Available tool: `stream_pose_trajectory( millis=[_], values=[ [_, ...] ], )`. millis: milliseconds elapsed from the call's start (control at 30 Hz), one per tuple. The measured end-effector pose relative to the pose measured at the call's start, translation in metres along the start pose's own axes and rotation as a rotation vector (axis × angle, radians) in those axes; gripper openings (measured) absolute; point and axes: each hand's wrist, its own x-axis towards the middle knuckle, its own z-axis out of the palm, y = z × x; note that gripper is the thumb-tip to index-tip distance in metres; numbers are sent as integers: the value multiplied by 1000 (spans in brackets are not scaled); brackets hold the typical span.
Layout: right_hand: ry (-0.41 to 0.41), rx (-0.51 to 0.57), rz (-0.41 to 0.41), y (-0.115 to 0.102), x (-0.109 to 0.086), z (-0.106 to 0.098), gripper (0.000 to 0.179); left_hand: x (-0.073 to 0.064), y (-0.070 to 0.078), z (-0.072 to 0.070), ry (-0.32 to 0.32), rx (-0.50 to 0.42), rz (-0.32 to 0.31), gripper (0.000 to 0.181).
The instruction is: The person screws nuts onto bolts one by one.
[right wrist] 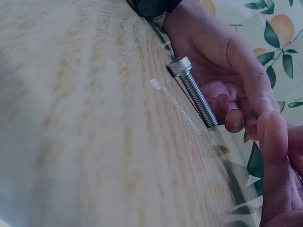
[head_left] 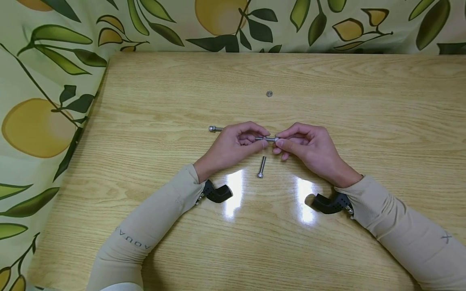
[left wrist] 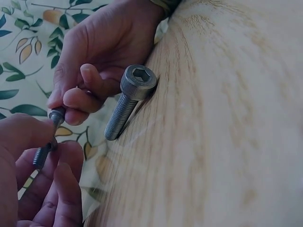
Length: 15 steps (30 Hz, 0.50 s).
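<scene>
Between both hands a metal socket-head bolt (head_left: 270,139) lies level above the table. My right hand (head_left: 309,143) pinches its head between thumb and fingertips. With thumb and forefinger, my left hand (head_left: 238,142) pinches a nut (left wrist: 51,144) on the bolt's shank; the threaded end sticks out past it in the left wrist view. The right wrist view has most of this bolt hidden behind the right fingers (right wrist: 274,142). A loose socket-head bolt (head_left: 261,167) lies on the table just below the hands, its hex socket visible in the left wrist view.
The wooden table (head_left: 164,89) carries a loose nut (head_left: 269,93) beyond the hands. Left of the left hand lies another bolt (head_left: 214,129) with a nut near its head, partly covered by that hand. A patterned cloth (head_left: 145,24) hangs along the back and left edges.
</scene>
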Motion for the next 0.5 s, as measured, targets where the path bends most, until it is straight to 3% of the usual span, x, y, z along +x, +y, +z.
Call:
stream_pose_trajectory(
  millis=[300,500],
  values=[
    [0,4,1,1,0,0,20,0,1,0,11,-4,17,28],
    [-2,15,-7,1,0,0,19,0,0,0,9,-4,33,20]
  ],
)
